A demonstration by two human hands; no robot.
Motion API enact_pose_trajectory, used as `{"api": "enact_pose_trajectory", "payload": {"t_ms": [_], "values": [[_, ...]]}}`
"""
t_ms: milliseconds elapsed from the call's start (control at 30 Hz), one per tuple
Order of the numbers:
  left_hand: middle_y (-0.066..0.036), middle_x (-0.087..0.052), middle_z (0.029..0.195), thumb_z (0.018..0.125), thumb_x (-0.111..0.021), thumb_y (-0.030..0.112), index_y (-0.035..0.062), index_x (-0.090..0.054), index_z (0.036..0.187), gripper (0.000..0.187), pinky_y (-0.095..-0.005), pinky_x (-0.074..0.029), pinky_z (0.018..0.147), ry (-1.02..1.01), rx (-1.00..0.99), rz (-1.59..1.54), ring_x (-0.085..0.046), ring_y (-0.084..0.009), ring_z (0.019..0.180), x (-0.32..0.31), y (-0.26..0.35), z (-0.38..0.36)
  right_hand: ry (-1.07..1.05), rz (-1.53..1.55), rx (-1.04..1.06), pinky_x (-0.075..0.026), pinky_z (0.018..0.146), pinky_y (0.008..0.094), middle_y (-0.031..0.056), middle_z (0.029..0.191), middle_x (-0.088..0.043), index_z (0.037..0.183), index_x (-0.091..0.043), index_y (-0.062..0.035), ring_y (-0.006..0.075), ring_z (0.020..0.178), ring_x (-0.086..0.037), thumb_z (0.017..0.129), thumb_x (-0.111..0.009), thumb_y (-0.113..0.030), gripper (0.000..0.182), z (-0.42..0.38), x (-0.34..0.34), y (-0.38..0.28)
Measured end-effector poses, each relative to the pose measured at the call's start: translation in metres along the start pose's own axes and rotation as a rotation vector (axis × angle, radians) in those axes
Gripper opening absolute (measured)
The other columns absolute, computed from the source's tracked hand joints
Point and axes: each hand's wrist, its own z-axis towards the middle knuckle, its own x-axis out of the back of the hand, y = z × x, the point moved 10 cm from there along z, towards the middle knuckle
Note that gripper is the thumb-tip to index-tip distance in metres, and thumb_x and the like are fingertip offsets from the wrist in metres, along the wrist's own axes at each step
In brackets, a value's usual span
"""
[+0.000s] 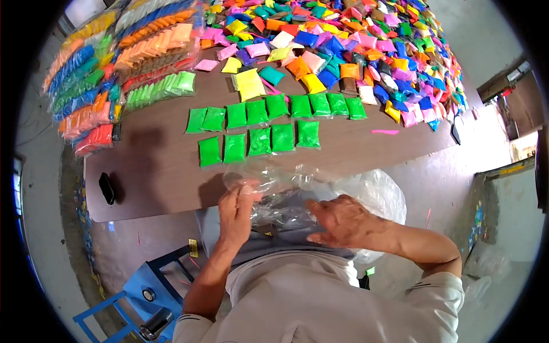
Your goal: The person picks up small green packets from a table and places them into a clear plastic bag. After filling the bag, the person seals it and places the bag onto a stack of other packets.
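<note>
A clear plastic bag (306, 178) stretches between my hands at the table's front edge. My left hand (237, 212) pinches its left end with the fingers closed. On the right, my right hand (337, 220) is at the bag, thumb and fingers apart, its palm turned down; more clear plastic (383, 197) bulges behind that wrist. Just beyond the bag, green packets lie on the table in two rows, the nearer one with a packet (234, 148) close to my left hand and the farther one with a packet (256, 112) behind it.
Stacked bundles of coloured packets (157, 54) fill the table's (154, 177) back left. A large heap of mixed packets (343, 46) covers the back right. A black object (107, 188) lies near the front left corner. A blue metal frame (134, 291) stands on the floor at lower left.
</note>
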Motion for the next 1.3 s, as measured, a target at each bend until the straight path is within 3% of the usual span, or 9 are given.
{"api": "enact_pose_trajectory", "payload": {"t_ms": [100, 233, 467, 600, 700, 800, 900, 1000, 1300], "values": [[-0.012, -0.067, 0.099, 0.098, -0.048, 0.015, -0.0033, -0.066, 0.092, 0.026, -0.0303, -0.047, 0.065, 0.005, -0.066, 0.105, -0.062, -0.0164, 0.076, 0.022, -0.007, -0.002, -0.115, 0.046, -0.056, -0.048, 0.082, 0.0496, 0.0244, 0.091, -0.063, 0.100, -0.060, 0.0069, 0.0436, 0.089, -0.062, 0.093, -0.042, -0.064, 0.073, -0.017, -0.008, 0.025], [-0.012, -0.068, 0.099, 0.096, -0.050, 0.013, -0.0037, -0.066, 0.089, 0.024, -0.0309, -0.048, 0.068, 0.065, -0.131, 0.006, -0.063, -0.0187, 0.079, 0.019, 0.017, -0.007, -0.146, 0.254, -0.222, -0.046, 0.082, 0.0466, 0.0243, 0.086, -0.063, 0.093, -0.061, 0.0017, 0.0387, 0.091, -0.060, 0.097, -0.032, -0.062, 0.070, -0.023, -0.011, 0.050], [-0.014, -0.068, 0.097, 0.091, -0.054, 0.008, -0.0035, -0.066, 0.085, 0.017, -0.0297, -0.049, 0.069, 0.057, -0.257, 0.001, -0.064, -0.0186, 0.082, 0.000, 0.039, 0.000, 0.007, 0.528, -0.170, -0.047, 0.083, 0.0455, 0.0193, 0.092, -0.066, 0.105, -0.062, -0.0040, 0.0370, 0.093, -0.062, 0.098, -0.042, -0.034, 0.037, -0.005, -0.007, 0.061], [-0.014, -0.068, 0.094, 0.091, -0.053, 0.008, -0.0032, -0.065, 0.081, 0.019, -0.0301, -0.048, 0.064, -0.071, -0.138, 0.002, -0.064, -0.0183, 0.076, -0.011, 0.029, -0.004, -0.293, 0.021, -0.171, -0.047, 0.083, 0.0475, 0.0212, 0.094, -0.066, 0.103, -0.063, -0.0003, 0.0362, 0.094, -0.063, 0.090, -0.052, -0.031, 0.035, -0.012, -0.021, 0.066], [-0.013, -0.067, 0.090, 0.094, -0.051, 0.010, -0.0025, -0.066, 0.085, 0.021, -0.0277, -0.046, 0.060, -0.120, -0.437, 0.087, -0.063, -0.0150, 0.071, -0.020, 0.049, -0.005, -0.350, -0.195, -0.276, -0.049, 0.085, 0.0458, 0.0218, 0.098, -0.065, 0.099, -0.063, 0.0011, 0.0381, 0.101, -0.062, 0.082, -0.062, -0.028, 0.034, -0.016, -0.039, 0.089], [-0.012, -0.067, 0.089, 0.096, -0.049, 0.012, -0.0026, -0.066, 0.094, 0.022, -0.0253, -0.044, 0.058, -0.098, -0.313, -0.041, -0.062, -0.0133, 0.069, -0.017, 0.043, 0.001, -0.134, -0.142, -0.141, -0.048, 0.088, 0.0451, 0.0227, 0.101, -0.065, 0.100, -0.064, 0.0014, 0.0382, 0.102, -0.061, 0.084, -0.062, -0.024, 0.031, -0.018, -0.012, 0.069], [-0.011, -0.066, 0.089, 0.096, -0.048, 0.011, -0.0028, -0.065, 0.098, 0.022, -0.0257, -0.047, 0.060, -0.035, -0.150, -0.072, -0.062, -0.0136, 0.067, -0.016, 0.043, 0.011, -0.043, 0.160, -0.181, -0.049, 0.075, 0.0378, 0.0160, 0.109, -0.065, 0.096, -0.065, 0.0012, 0.0260, 0.098, -0.064, 0.088, -0.059, -0.019, 0.022, -0.008, 0.006, 0.057], [-0.011, -0.069, 0.088, 0.097, -0.043, 0.014, -0.0055, -0.065, 0.090, 0.030, -0.0289, -0.049, 0.070, -0.060, -0.142, -0.136, -0.064, -0.0165, 0.079, -0.032, 0.051, 0.012, 0.016, 1.217, -0.131, -0.050, 0.074, 0.0311, 0.0080, 0.106, -0.066, 0.106, -0.064, -0.0003, 0.0192, 0.096, -0.063, 0.096, -0.057, -0.025, 0.028, 0.012, -0.008, 0.048], [-0.016, -0.067, 0.093, 0.090, -0.050, 0.009, -0.0034, -0.060, 0.075, 0.022, -0.0331, -0.049, 0.074, -0.059, -0.175, -0.083, -0.065, -0.0233, 0.083, -0.030, 0.042, 0.009, -0.233, 1.109, 0.099, -0.048, 0.084, 0.0270, 0.0067, 0.124, -0.059, 0.136, -0.048, -0.0047, 0.0133, 0.102, -0.057, 0.093, -0.062, -0.027, 0.051, 0.044, -0.023, 0.006]]}}
